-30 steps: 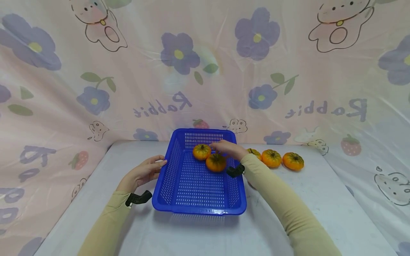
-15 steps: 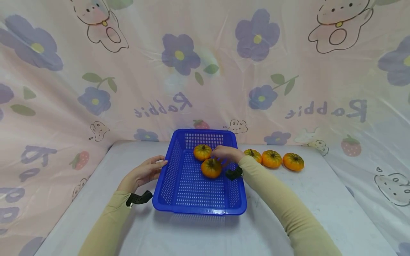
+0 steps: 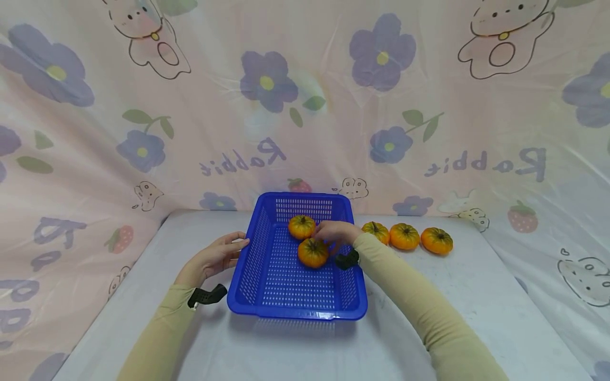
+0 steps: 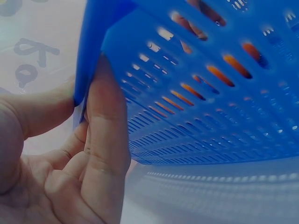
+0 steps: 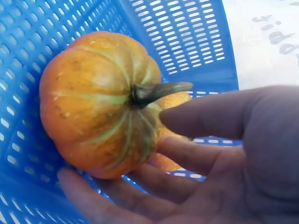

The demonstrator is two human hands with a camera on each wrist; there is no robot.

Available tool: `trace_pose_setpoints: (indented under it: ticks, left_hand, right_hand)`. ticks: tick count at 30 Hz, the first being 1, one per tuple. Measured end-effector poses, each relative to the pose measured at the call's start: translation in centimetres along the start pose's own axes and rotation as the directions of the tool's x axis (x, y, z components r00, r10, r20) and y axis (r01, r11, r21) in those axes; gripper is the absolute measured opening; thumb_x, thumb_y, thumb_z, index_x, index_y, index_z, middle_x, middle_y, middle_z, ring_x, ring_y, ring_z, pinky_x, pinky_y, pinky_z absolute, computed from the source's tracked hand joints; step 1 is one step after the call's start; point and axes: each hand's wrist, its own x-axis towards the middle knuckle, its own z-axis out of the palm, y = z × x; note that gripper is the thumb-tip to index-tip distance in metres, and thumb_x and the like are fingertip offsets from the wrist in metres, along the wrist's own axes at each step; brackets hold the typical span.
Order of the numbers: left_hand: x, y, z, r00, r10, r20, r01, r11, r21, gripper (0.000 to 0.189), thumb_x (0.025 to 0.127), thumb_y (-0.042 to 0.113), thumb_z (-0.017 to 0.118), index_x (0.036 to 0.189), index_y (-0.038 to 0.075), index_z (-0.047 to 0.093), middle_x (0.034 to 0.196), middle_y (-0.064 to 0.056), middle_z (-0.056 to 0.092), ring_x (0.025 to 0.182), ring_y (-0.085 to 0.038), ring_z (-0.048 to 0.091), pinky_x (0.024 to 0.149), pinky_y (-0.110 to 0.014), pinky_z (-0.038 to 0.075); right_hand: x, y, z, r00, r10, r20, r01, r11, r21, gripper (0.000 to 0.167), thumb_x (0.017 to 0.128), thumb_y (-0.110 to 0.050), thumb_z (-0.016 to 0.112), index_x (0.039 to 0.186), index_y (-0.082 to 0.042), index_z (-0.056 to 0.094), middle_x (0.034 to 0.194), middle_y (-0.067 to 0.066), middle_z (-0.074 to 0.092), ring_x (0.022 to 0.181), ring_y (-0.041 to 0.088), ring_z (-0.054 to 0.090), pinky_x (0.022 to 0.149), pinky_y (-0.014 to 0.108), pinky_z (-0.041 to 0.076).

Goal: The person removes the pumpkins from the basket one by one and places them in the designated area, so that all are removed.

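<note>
The left hand holds the left rim of a blue plastic basket; in the left wrist view its thumb and index finger lie on either side of the lip. Inside the basket, two small orange pumpkins with green streaks sit close together. The right hand is at the nearer pumpkin. In the right wrist view, its loosely spread fingers lie along that pumpkin's side, and the thumb tip is near the stem. The farther pumpkin lies behind, partly hidden in the right wrist view.
Right of the basket, three more pumpkins stand in a row: one partly behind the right wrist, a middle one and a far right one. A patterned curtain hangs behind the white table.
The nearer pumpkin has shifted toward the front and a little left within the basket, the right hand moving along with it. The left hand stays at the rim.
</note>
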Motion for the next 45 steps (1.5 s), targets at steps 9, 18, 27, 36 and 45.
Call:
trace_pose_setpoints:
  ticks: [9, 18, 27, 36, 45]
  left_hand:
    - [0.0, 0.0, 0.0, 1.0, 0.001, -0.006, -0.001, 1.0, -0.002, 0.02, 0.099, 0.019, 0.054, 0.113, 0.008, 0.045, 0.097, -0.007, 0.065, 0.084, -0.017, 0.063, 0.073, -0.026, 0.055]
    - [0.0, -0.1, -0.1, 1.0, 0.005, 0.002, -0.005, 1.0, -0.015, 0.019, 0.099, 0.018, 0.054, 0.113, 0.008, 0.045, 0.098, -0.007, 0.064, 0.085, -0.018, 0.063, 0.073, -0.027, 0.055]
    - [0.0, -0.1, -0.2, 1.0, 0.005, -0.003, -0.005, 1.0, -0.003, 0.023, 0.099, 0.019, 0.055, 0.115, 0.007, 0.045, 0.099, -0.007, 0.064, 0.085, -0.018, 0.063, 0.073, -0.027, 0.055]
    - [0.1, -0.3, -0.2, 1.0, 0.005, -0.008, -0.005, 1.0, 0.009, 0.026, 0.098, 0.021, 0.056, 0.116, 0.007, 0.045, 0.1, -0.008, 0.065, 0.086, -0.018, 0.063, 0.074, -0.027, 0.055]
    - [0.1, -0.2, -0.2, 1.0, 0.007, 0.002, -0.007, 1.0, 0.01, 0.023, 0.099, 0.021, 0.055, 0.115, 0.007, 0.046, 0.1, -0.007, 0.065, 0.086, -0.018, 0.064, 0.075, -0.027, 0.054]
  right_hand:
    - [0.6, 0.5, 0.1, 1.0, -0.015, -0.001, 0.015, 0.999, -0.047, 0.035, 0.093, -0.004, 0.056, 0.128, 0.002, 0.054, 0.124, 0.019, 0.053, 0.111, 0.036, 0.054, 0.072, 0.047, 0.056]
    - [0.6, 0.5, 0.1, 1.0, -0.021, 0.018, 0.022, 0.999, -0.036, 0.037, 0.092, -0.005, 0.06, 0.128, 0.001, 0.054, 0.122, 0.017, 0.054, 0.107, 0.033, 0.057, 0.073, 0.045, 0.056]
    - [0.3, 0.5, 0.2, 0.999, -0.025, 0.031, 0.025, 1.0, -0.001, 0.04, 0.091, -0.011, 0.065, 0.127, 0.0, 0.054, 0.12, 0.016, 0.054, 0.102, 0.032, 0.059, 0.081, 0.05, 0.053]
    - [-0.4, 0.0, -0.2, 0.995, -0.091, 0.038, 0.09, 0.996, 0.021, 0.043, 0.09, -0.012, 0.065, 0.129, 0.001, 0.053, 0.126, 0.017, 0.05, 0.108, 0.032, 0.057, 0.083, 0.049, 0.052]
    - [-2.0, -0.7, -1.1, 0.978, -0.201, 0.062, 0.193, 0.974, 0.122, 0.042, 0.092, -0.011, 0.062, 0.132, 0.001, 0.051, 0.127, 0.018, 0.052, 0.107, 0.029, 0.058, 0.087, 0.051, 0.049]
